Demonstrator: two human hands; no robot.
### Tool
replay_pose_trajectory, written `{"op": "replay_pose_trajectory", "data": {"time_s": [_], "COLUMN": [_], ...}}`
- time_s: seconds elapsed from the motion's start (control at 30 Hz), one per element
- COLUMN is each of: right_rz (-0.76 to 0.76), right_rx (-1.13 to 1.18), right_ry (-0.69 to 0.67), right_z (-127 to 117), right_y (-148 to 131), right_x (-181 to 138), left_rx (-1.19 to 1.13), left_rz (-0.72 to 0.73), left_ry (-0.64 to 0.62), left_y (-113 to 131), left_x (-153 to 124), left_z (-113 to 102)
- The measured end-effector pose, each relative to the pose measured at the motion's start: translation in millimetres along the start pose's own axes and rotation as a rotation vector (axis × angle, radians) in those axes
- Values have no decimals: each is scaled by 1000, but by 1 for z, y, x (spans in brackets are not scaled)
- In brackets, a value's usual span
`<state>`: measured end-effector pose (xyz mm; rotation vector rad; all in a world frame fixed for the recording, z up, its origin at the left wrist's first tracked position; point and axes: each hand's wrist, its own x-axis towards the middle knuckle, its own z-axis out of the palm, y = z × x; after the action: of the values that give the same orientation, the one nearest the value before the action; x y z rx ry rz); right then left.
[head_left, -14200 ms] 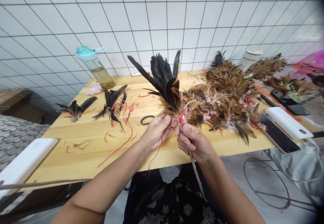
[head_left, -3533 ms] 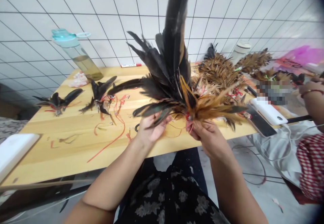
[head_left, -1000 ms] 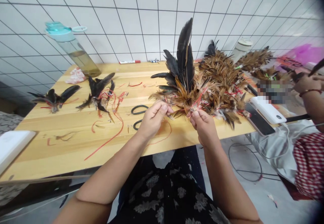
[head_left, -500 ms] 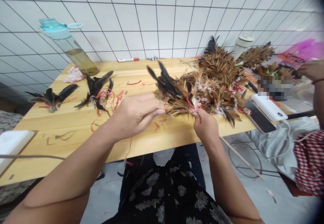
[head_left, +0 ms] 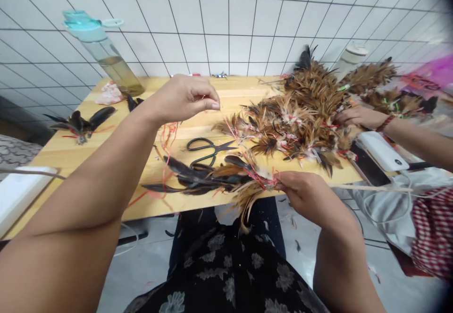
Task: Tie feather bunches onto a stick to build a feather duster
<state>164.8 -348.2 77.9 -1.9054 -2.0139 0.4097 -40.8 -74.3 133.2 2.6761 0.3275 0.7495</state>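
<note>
Head view. Change since half a second ago: the feather bundle [head_left: 201,177] was up in front of the brown feather pile [head_left: 304,114]. It now lies level over the near edge of the table [head_left: 233,91], dark tips pointing left, base to the right. My right hand [head_left: 306,195] is clenched round that base, where the red thread [head_left: 260,179] is wound, and the stick [head_left: 371,189] runs out of the fist to the right. My left hand [head_left: 184,98] has gone up and away, now well apart from the bundle, fingertips pinched together. I cannot make out a strand between them; it is too thin or blurred. Judgement: the widened gap between the hands fits a thread drawn taut off the winding, so the binding looks midway, not tied off. Scissors [head_left: 208,148] lie on the table between my hands, untouched. Another person's hand [head_left: 357,115] has come onto the right side of the pile. Water bottle [head_left: 106,55] stands at the far left corner, with a small black bundle [head_left: 79,124] near it.
</note>
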Motion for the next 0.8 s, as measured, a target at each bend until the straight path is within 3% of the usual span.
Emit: {"op": "replay_pose_trajectory", "data": {"time_s": [0.13, 0.23, 0.37, 0.43, 0.53, 0.6, 0.7, 0.8], "right_rz": [-146, -124, 5, 43, 20, -60, -170, -242], "right_rx": [142, 127, -1, -32, 23, 122, 254, 348], "right_ry": [-76, -108, -133, -164, -220, -266, -315, -296], "right_z": [-7, -7, -3, -1, -1, -2, -8, -15], "right_y": [-6, -9, -8, -9, -14, -19, -27, -28], "right_x": [-1, 2, 5, 5, 5, 3, -1, -3], "left_rx": [-84, -137, -100, -53, -31, -62, -145, -271], "left_rz": [3, 20, 18, 10, 14, 22, 14, -14], "left_ry": [-14, 67, 321, 377, 335, 297, 226, 20], "left_y": [-10, -4, 21, 33, 40, 35, 16, -2], "left_x": [-3, -5, -6, -4, 4, 11, 16, 5], "left_z": [21, 32, 21, 11, 7, 15, 42, 73]}}
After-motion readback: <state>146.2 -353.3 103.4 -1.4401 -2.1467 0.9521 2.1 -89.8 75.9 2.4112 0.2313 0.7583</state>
